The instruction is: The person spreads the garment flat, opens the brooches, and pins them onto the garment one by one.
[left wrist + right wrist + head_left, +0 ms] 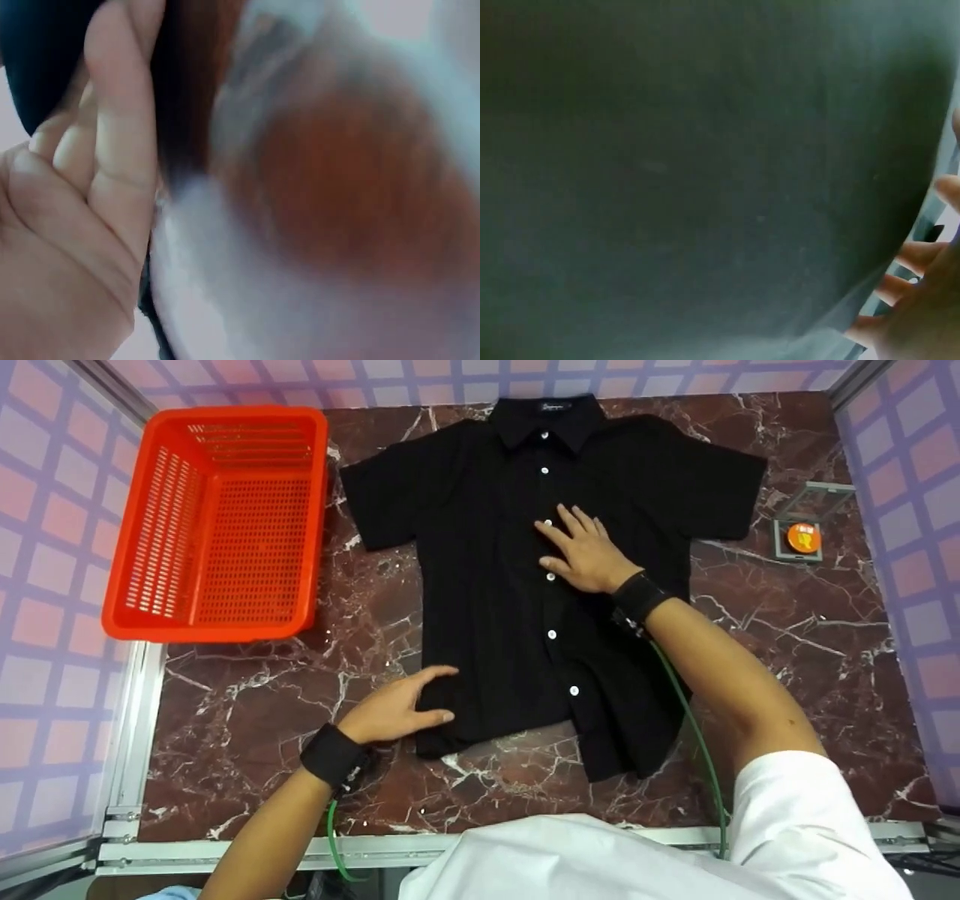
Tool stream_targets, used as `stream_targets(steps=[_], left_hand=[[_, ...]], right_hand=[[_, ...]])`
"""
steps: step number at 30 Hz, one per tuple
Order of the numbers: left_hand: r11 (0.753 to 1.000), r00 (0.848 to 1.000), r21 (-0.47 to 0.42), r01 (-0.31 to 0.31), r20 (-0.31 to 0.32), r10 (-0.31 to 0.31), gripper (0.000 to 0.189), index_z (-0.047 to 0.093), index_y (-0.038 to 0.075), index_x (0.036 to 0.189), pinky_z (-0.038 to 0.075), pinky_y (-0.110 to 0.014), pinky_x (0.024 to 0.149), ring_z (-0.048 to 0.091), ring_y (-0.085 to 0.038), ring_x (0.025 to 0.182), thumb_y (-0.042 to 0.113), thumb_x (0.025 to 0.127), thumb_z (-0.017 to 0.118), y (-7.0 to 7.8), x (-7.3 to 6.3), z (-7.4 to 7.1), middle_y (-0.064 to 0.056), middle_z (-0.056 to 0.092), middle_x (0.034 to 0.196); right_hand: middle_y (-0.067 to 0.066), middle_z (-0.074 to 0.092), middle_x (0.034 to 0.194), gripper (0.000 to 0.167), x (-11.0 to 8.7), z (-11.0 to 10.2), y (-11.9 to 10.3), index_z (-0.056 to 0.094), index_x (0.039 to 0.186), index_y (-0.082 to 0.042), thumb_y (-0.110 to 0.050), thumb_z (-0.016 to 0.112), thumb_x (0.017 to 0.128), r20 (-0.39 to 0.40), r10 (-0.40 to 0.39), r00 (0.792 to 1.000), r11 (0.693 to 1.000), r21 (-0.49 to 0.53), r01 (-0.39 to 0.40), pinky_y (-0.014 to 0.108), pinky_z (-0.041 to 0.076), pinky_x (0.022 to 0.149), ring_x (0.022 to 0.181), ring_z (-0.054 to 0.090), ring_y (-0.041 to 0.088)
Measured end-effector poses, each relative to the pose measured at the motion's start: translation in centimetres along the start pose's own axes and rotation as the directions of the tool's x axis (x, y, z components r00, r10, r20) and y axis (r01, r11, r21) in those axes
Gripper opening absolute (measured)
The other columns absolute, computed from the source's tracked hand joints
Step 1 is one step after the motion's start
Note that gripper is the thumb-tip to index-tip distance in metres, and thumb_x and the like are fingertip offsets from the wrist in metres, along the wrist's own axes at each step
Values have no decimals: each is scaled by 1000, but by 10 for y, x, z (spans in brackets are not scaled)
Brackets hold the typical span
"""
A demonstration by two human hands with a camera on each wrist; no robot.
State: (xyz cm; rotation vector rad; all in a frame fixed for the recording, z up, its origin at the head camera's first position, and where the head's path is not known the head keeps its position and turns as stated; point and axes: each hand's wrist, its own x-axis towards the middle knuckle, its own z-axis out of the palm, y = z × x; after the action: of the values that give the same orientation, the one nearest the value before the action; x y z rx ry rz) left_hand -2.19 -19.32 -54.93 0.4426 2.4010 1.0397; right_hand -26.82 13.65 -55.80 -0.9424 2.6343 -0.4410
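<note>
A black short-sleeved button shirt point(480, 600) lies front side up on the marble-patterned table, collar at the far side, with a row of white buttons down its middle. My right hand point(589, 556) rests on the chest by the buttons, fingers spread. At the lower left side edge of the shirt is my left hand point(390, 709), thumb and index finger apart over the cloth; its other fingers are hidden in the head view. Dark cloth fills most of the right wrist view, with fingertips point(892, 289) at its edge. The lower right front of the shirt is rumpled and its hem uneven.
An empty red plastic basket point(255, 555) stands at the far left. On the right, a small clear-lidded case point(784, 551) lies open with a round orange item point(804, 538) in it. A green cable point(701, 735) trails from the right wrist; patterned walls enclose the table.
</note>
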Motion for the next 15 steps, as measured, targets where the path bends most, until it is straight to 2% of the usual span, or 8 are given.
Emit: stream_targets(steps=[2,3,5,6,9,11,12,15], left_hand=[[995,998,94,44,-51,-39,77,42,23,153,49,-52,96,63,-36,113,59,90,66,3,2,-2,-19,64,131],[987,996,146,64,-78,-53,81,41,22,154,52,-52,88,67,-36,101,64,89,64,5,3,-3,-22,69,119],[962,988,253,107,-135,-75,88,38,19,155,54,-51,72,68,-36,80,70,87,61,10,7,-5,-22,71,92],[945,983,303,123,-169,-74,90,38,16,155,53,-51,68,67,-36,76,71,87,59,13,9,-6,-22,70,88],[892,963,419,169,-262,-59,95,40,9,154,52,-52,74,64,-40,87,73,87,58,22,18,-4,-24,66,99],[862,949,477,173,-314,-17,95,44,6,151,49,-54,88,59,-43,108,72,85,60,30,24,1,-27,60,121],[848,946,505,163,-325,11,94,47,6,149,45,-56,96,54,-44,118,72,84,62,35,28,4,-27,55,132],[818,950,571,64,-285,125,94,53,9,145,40,-58,100,48,-41,124,75,79,65,52,39,18,-25,50,137]], right_hand=[[25,12,164,65,-8,1,-2,31,159,-19,-48,50,103,-12,-29,1000,1000,-3,29,66,11,117,150,9,46],[26,14,164,66,-13,2,-3,32,159,-18,-47,51,103,-23,-48,999,999,-8,48,65,13,117,150,10,47],[28,18,162,67,-22,4,-8,35,157,-15,-44,56,101,-59,-93,994,996,-19,92,64,15,117,149,15,48],[28,22,160,67,-27,5,-11,37,156,-13,-42,59,100,-83,-118,990,993,-20,117,63,17,117,148,19,48],[28,35,153,65,-44,10,-23,45,150,-8,-37,66,96,-137,-199,970,980,1,201,61,25,114,141,32,47],[25,44,146,61,-54,13,-32,51,145,-6,-35,70,94,-148,-245,958,967,30,252,57,31,112,135,40,43],[23,47,142,58,-59,15,-36,54,142,-6,-34,71,94,-149,-262,954,962,45,271,55,35,110,131,44,41],[17,55,129,49,-73,18,-47,62,132,-6,-30,74,92,-146,-289,946,949,85,303,48,42,103,119,51,33]])
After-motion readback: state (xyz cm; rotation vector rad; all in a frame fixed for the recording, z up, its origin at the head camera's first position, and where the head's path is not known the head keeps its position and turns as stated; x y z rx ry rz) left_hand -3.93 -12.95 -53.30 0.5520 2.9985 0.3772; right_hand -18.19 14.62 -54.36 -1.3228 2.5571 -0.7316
